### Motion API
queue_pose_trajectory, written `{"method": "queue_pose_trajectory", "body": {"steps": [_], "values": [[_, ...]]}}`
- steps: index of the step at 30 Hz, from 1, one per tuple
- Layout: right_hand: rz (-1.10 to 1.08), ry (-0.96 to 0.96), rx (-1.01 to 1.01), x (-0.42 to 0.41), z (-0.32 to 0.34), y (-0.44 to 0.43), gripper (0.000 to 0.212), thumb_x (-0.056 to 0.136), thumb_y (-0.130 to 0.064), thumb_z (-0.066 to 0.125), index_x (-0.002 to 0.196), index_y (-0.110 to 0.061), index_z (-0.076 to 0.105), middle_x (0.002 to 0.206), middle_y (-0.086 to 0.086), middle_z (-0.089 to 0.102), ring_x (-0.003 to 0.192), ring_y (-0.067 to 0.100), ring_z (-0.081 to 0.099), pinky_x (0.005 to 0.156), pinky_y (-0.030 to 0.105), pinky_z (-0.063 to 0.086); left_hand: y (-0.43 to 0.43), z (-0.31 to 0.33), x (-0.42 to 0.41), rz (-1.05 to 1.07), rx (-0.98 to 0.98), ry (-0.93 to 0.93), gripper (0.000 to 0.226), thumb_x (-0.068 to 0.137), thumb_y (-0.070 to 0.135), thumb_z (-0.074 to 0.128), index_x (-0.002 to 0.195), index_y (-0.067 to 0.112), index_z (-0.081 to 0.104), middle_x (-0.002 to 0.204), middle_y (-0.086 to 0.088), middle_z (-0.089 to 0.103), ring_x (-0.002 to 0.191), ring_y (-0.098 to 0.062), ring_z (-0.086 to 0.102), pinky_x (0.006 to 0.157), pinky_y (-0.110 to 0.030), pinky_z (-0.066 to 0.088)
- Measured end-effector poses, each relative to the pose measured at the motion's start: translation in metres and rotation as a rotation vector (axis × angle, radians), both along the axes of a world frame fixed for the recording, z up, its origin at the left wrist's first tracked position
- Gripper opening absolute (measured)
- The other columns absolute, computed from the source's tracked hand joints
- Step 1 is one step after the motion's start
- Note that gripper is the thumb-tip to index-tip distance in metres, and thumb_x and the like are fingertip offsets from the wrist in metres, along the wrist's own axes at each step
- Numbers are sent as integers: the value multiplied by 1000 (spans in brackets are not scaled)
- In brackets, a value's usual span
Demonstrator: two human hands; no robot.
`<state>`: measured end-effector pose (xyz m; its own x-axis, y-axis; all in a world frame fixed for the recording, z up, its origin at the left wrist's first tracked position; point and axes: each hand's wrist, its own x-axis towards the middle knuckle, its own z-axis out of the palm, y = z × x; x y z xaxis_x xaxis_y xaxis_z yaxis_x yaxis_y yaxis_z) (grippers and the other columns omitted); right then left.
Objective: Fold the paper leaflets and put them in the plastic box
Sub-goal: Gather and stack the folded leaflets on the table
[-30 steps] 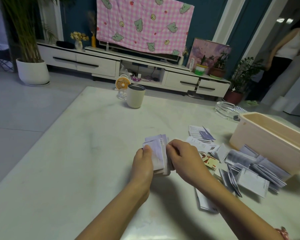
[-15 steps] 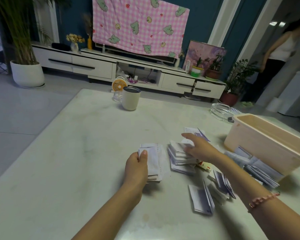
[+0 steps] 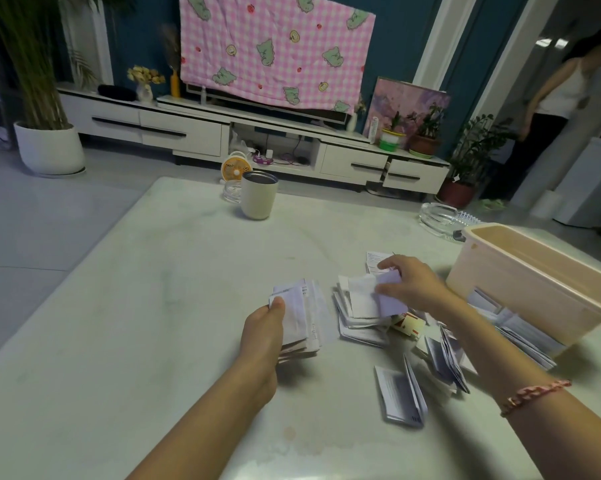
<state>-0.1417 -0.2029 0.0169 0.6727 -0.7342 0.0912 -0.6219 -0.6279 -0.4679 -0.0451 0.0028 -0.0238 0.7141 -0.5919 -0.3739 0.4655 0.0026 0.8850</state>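
Leaflets [image 3: 300, 317]: thin creased paper rects in L hand [image 3: 261, 329], R hand [image 3: 413, 285].

Pale marbled table [image 3: 146, 306]. Far edge: beige cup [image 3: 258, 199], glass ashtray [image 3: 442, 220]. Right side: plastic box [image 3: 520, 285], folded leaflets [image 3: 399, 393] scattered just beside it.

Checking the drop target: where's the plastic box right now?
Head view: the beige plastic box sits on the table's far right, just right of the right hand, leaflets piled against its near wall, glass ashtray behind it.
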Motion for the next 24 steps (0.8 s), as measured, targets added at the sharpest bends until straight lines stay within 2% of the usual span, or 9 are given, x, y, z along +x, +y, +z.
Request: {"method": "queue_pose_trajectory", "body": {"steps": [3, 5, 7, 12, 16, 21, 22, 24], "values": [[22, -208, 284, -10, 16, 15, 7, 85, -5, 64, 91, -3, 66, 84, 11, 61, 72, 20, 54, 58, 25, 43, 1, 2, 2, 1, -35, 41, 27, 99, 28, 42, 81, 16, 59, 91, -9, 64, 92, -31, 61, 97, -51, 46], [22, -278, 468, -13, 24, 27, 8, 86, -5, 62, 93, -2, 64, 83, 12, 61, 65, 17, 55, 51, 19, 45, 0, 3, 3, 5, -81, 96, 27, 99, 26, 42, 82, 14, 59, 88, -7, 64, 84, -29, 61, 91, -49, 49], [39, -301, 572, -13, 27, 36, 7, 87, -4, 60, 91, -6, 65, 82, 9, 61, 64, 15, 55, 50, 19, 43, 0, 5, 2, 1, -126, 137, 27, 99, 25, 41, 83, 13, 59, 88, -7, 65, 80, -26, 61, 85, -45, 50], [107, -335, 692, -5, 29, 53, 20, 87, 5, 52, 90, -8, 67, 75, 6, 61, 58, 12, 55, 40, 16, 40, 1, 7, 1, 3, -170, 160, 24, 100, 26, 40, 100, 11, 59, 92, -7, 66, 84, -24, 61, 79, -34, 49], [91, -341, 670, 1, 26, 60, 21, 86, 5, 50, 79, -11, 61, 66, 3, 55, 40, 3, 49, 34, 13, 33, 3, 9, 3, 5, -222, 192, 24, 100, 26, 40, 104, 10, 58, 90, -4, 65, 80, -20, 61, 73, -31, 49], [57, -396, 776, 2, 22, 63, 11, 86, -2, 59, 79, -11, 60, 69, 2, 60, 47, 6, 56, 40, 17, 41, 6, 14, 3, -38, -325, 309, 27, 101, 24, 36, 108, 11, 59, 94, -3, 66, 76, -17, 63, 44, -21, 52], [47, -404, 783, 2, 21, 64, 10, 86, -4, 61, 79, -11, 59, 69, 3, 60, 48, 7, 56, 41, 17, 42, 6, 16, 2, -54, -349, 334, 28, 101, 24, 36, 104, 11, 60, 93, -3, 66, 74, -17, 65, 44, -21, 52], [21, -412, 767, 2, 18, 66, 11, 86, -7, 62, 77, -12, 59, 69, 3, 60, 47, 7, 55, 41, 17, 42, 6, 17, 3, -75, -385, 360, 31, 101, 24, 35, 96, 11, 63, 95, -4, 67, 76, -18, 65, 61, -28, 56]]}}
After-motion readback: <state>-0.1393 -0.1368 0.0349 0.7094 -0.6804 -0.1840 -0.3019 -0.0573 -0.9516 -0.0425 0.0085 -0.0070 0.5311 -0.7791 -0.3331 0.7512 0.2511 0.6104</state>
